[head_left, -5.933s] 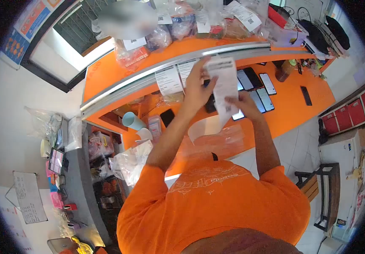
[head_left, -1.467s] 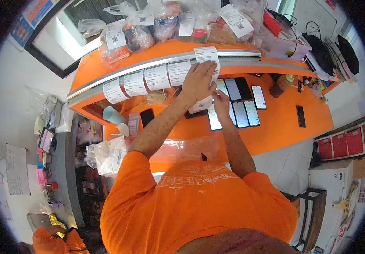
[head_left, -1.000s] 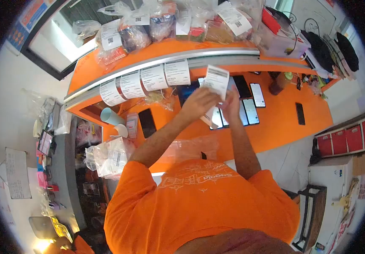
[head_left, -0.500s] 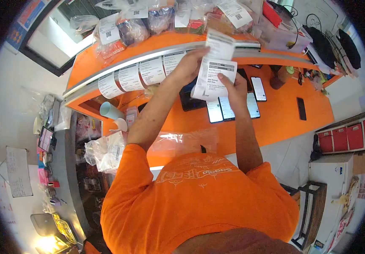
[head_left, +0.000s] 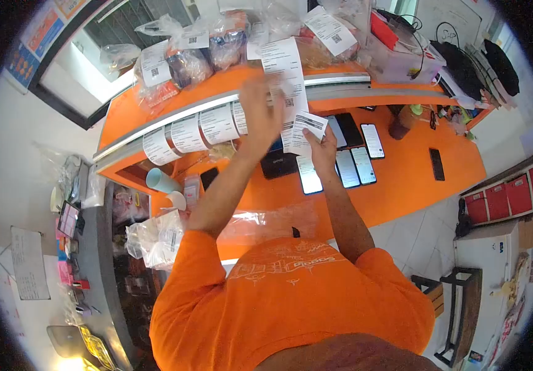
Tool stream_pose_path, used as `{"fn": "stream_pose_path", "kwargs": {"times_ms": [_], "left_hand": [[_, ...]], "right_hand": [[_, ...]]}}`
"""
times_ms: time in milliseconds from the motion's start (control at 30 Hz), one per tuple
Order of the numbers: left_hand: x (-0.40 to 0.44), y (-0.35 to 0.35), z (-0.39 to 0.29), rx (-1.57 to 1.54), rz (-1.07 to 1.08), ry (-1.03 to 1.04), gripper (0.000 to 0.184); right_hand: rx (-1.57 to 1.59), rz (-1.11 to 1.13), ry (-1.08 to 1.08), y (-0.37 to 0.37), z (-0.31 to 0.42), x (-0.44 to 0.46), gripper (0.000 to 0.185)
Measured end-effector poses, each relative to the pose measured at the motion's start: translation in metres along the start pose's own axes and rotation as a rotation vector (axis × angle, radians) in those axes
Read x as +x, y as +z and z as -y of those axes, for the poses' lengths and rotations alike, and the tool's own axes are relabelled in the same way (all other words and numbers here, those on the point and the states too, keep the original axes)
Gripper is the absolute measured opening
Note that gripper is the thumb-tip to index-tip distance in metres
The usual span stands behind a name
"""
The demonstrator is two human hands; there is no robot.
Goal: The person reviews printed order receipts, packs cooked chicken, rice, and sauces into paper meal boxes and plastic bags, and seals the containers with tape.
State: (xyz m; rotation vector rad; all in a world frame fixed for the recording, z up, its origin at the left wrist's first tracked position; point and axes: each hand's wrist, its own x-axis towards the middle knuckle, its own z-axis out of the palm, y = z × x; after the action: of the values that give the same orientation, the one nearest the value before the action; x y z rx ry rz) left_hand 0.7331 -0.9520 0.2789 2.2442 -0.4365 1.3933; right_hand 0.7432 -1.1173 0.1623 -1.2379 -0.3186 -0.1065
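In the head view, a long white printed receipt (head_left: pixel 285 62) stretches upright across the metal rail of the orange counter. My left hand (head_left: pixel 260 114) is raised beside its left edge, smeared by motion, so its grip cannot be made out. A smaller receipt piece (head_left: pixel 311 125) sits in my right hand (head_left: pixel 322 148), pinched under the thumb. Whether this piece is the folded end of the long strip, I cannot tell. Below my right hand lie several lit phones, among them a phone (head_left: pixel 309 174) at the left and another phone (head_left: pixel 372 141) further right.
Several receipts (head_left: pixel 186 133) hang along the rail (head_left: pixel 180 106) to the left. Knotted plastic bags (head_left: pixel 189 62) with slips stand on the upper shelf. A dark tablet (head_left: pixel 279 166), a pale blue cup (head_left: pixel 163 180), a white bag (head_left: pixel 155 240) and a dark phone (head_left: pixel 436 164) rest on the orange counter.
The receipt now shows as a long unfolded strip reaching higher. My left hand has moved down and left, along the strip's side. My right hand has shifted slightly down and left.
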Motion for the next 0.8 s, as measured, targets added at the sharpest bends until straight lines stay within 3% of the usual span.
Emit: {"fn": "stream_pose_path", "kwargs": {"times_ms": [67, 133, 267, 433, 567, 600, 700, 800], "left_hand": [[-0.025, -0.009, -0.017, -0.044, 0.379, 0.062, 0.062], [-0.039, -0.005, -0.04, 0.188, 0.485, 0.038, 0.067], [-0.045, 0.007, -0.019, 0.296, 0.442, 0.039, 0.077], [-0.042, 0.014, -0.018, 0.362, 0.459, -0.015, 0.078], [-0.043, 0.021, -0.021, 0.409, 0.442, -0.035, 0.075], [-0.044, 0.024, -0.02, 0.406, 0.426, -0.036, 0.074], [-0.045, 0.023, -0.022, 0.4, 0.401, -0.036, 0.069], [-0.044, 0.026, -0.017, 0.442, 0.403, -0.022, 0.06]], "right_hand": [[0.004, 0.006, -0.02, 0.002, -0.001, 0.006, 0.028], [0.031, 0.016, -0.067, 0.004, -0.007, 0.011, 0.03], [0.035, -0.03, -0.078, 0.01, -0.02, 0.012, 0.028], [0.07, -0.077, 0.135, 0.006, -0.028, -0.005, 0.022], [0.275, -0.094, 0.156, 0.011, -0.052, -0.002, 0.024], [0.308, -0.039, 0.27, 0.006, -0.075, 0.001, 0.031], [0.423, 0.011, 0.403, 0.011, -0.105, -0.01, 0.028], [0.378, -0.046, 0.456, 0.015, -0.09, -0.034, 0.029]]}}
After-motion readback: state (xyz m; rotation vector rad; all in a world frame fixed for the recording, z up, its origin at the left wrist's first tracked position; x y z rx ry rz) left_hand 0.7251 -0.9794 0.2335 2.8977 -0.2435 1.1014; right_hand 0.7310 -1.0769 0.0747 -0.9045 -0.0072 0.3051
